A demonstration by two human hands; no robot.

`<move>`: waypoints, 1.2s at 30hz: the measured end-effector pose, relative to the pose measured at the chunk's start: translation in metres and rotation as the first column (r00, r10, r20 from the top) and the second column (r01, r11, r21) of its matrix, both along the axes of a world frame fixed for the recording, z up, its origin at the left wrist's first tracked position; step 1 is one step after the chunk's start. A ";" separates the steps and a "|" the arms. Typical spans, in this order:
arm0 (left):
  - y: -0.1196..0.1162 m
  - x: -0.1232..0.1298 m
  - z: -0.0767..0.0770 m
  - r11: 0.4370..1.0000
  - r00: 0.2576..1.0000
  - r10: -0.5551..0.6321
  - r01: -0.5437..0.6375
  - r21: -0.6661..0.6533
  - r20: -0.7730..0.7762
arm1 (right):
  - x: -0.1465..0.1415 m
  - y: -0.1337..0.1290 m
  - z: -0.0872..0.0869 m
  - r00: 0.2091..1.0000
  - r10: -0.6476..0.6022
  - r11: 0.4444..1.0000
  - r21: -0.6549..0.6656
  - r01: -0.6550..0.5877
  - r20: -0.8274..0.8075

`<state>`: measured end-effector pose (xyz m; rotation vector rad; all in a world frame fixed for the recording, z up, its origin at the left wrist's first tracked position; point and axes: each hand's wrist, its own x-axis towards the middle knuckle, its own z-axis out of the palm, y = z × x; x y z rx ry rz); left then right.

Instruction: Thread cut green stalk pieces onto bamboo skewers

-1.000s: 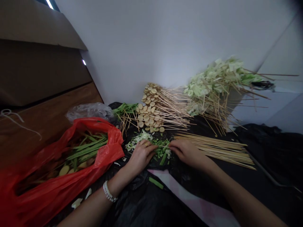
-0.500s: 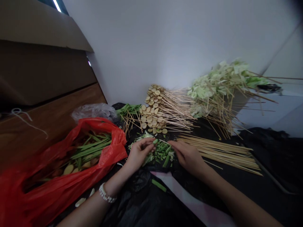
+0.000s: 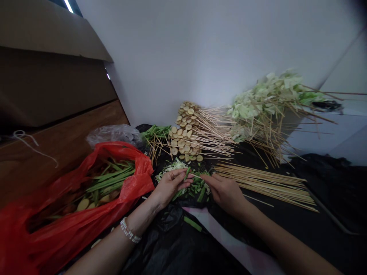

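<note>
My left hand (image 3: 168,188), with a white beaded bracelet at the wrist, pinches a short piece of green bean (image 3: 187,173) between thumb and fingers. A thin bamboo skewer (image 3: 197,176) is gripped in my right hand (image 3: 225,190), its near end hidden by the fingers. The skewer's tip meets the bean piece; whether it has gone through I cannot tell. Below both hands lies a pile of cut green beans (image 3: 201,193) with pale shredded scraps (image 3: 175,165) at its far left. One longer bean piece (image 3: 192,224) rests apart on black plastic (image 3: 163,240).
On the left, a red plastic bag (image 3: 140,164) holds long beans and potato pieces. Skewered potato slices (image 3: 183,143) are stacked at the back, beside skewered green beans (image 3: 157,131). Skewered cabbage leaves (image 3: 266,95) are heaped back right. Bare skewers (image 3: 269,187) lie right of my hand.
My left hand has turned the bean piece more upright. My right hand has shifted slightly left and down, bringing the skewer closer to my left fingers.
</note>
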<state>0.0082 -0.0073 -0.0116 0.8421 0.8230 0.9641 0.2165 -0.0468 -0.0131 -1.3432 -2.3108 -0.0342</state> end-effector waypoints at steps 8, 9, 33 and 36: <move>-0.001 0.001 -0.001 1.000 1.000 0.000 0.000 0.010 -0.016 | -0.002 -0.002 0.000 0.998 -0.022 1.000 -0.015 0.023 0.057; -0.001 0.001 -0.001 1.000 1.000 0.000 0.000 0.010 -0.019 | -0.002 -0.002 0.000 0.998 -0.022 1.000 -0.021 0.023 0.057; -0.001 0.000 0.000 0.998 0.998 0.052 -0.054 -0.041 -0.040 | -0.010 -0.007 -0.009 0.993 0.031 0.999 0.032 -0.027 -0.118; -0.002 0.000 0.001 0.997 0.997 0.059 -0.061 -0.036 -0.053 | -0.012 -0.008 -0.009 0.992 0.016 1.000 0.021 -0.013 -0.128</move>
